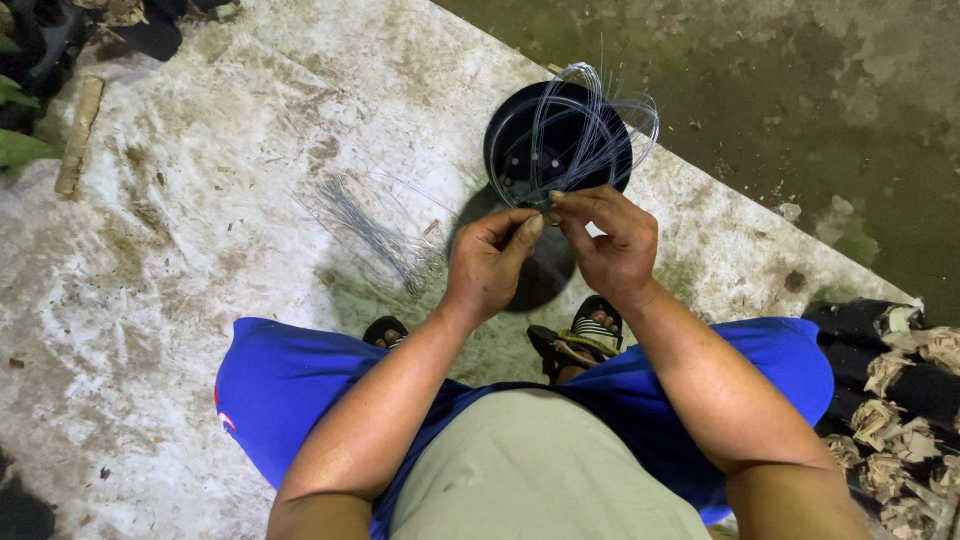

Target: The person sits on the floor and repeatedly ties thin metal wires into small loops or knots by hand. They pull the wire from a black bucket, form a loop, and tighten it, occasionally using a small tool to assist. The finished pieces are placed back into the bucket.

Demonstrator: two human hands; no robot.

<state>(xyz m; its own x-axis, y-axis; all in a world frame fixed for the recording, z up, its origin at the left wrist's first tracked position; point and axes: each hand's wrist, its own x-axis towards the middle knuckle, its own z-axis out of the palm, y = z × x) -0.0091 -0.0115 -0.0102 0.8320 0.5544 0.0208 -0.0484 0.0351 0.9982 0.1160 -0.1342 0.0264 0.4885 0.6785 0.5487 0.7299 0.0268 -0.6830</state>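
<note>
Above the black pot [520, 150], left hand [490, 262] and right hand [612, 240] fingertips together, pinching looped wire [590, 130]

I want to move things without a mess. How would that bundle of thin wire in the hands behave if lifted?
The wire coil is thin and loops loosely, so it is probably light and springy. Stray ends stick out, so it may tangle or snag.

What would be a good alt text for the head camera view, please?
Both hands, left hand and right hand, pinch a coil of thin clear line above a black plastic pot. The person sits in blue shorts on dirty white sheeting; cut strands lie beside.
</note>
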